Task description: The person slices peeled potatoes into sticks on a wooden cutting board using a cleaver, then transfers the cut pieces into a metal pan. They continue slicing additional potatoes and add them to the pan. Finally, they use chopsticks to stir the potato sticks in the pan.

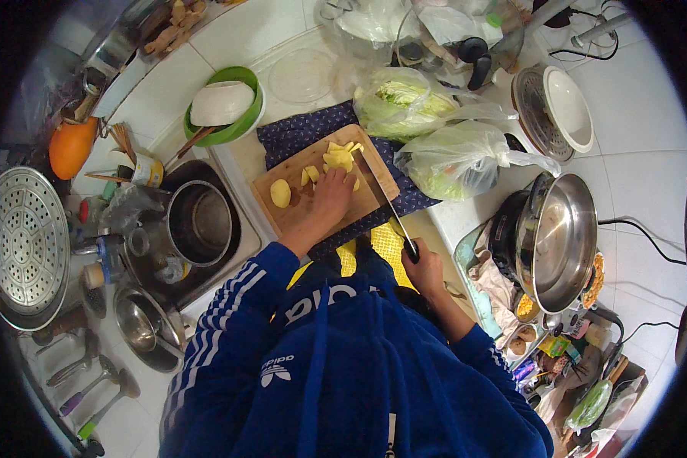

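A wooden cutting board (297, 164) lies on a dark blue patterned cloth (297, 127). My left hand (333, 194) rests on the board with its fingertips at pale yellow potato pieces (339, 156); whether it grips one is hidden. Left of it on the board are a smaller cut piece (309, 174) and a larger potato piece (280, 193) by the left end. My right hand (423, 264) is closed round the black handle of a kitchen knife (394, 213), whose blade slants across the board's right part, beside the potato pieces.
Left is a sink with a metal pot (199, 223); above it, a green bowl (257, 106) holds a white bowl (222, 103). Bagged cabbage (403, 106) and another bag of greens (455, 163) sit beyond the board. A large steel pan (567, 243) stands right.
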`<action>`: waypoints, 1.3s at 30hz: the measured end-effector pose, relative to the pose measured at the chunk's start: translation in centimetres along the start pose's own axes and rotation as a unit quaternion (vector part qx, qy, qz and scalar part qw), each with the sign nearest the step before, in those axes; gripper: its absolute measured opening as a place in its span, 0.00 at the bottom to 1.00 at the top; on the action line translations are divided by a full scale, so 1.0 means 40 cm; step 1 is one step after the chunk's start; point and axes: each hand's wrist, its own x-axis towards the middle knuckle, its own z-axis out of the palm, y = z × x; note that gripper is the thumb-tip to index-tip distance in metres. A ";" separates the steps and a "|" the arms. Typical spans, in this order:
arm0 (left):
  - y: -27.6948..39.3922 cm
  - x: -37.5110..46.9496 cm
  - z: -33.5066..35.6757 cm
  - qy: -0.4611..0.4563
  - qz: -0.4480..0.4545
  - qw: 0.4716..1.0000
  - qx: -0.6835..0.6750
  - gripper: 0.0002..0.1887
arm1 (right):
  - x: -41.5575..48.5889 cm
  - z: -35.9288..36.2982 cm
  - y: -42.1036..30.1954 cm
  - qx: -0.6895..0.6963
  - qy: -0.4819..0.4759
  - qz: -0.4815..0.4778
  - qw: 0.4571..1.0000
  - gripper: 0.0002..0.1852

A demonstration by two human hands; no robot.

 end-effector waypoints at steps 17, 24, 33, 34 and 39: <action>0.003 0.016 0.014 -0.038 -0.014 0.999 -0.023 0.07 | 0.005 -0.010 0.000 0.004 -0.009 0.014 1.000 0.12; -0.043 -0.105 -0.083 0.029 -0.256 0.910 -0.326 0.13 | 0.009 -0.004 0.003 -0.009 -0.014 0.003 1.000 0.13; -0.032 -0.118 -0.039 -0.136 -0.230 0.891 -0.366 0.16 | 0.023 0.007 -0.020 0.004 -0.046 0.001 0.999 0.13; -0.033 -0.108 -0.037 -0.129 -0.215 0.892 -0.375 0.16 | 0.025 0.008 -0.022 0.008 -0.047 0.005 0.999 0.13; -0.029 -0.083 -0.037 -0.097 -0.255 0.841 -0.467 0.17 | 0.028 0.006 -0.023 0.011 -0.048 0.025 0.998 0.13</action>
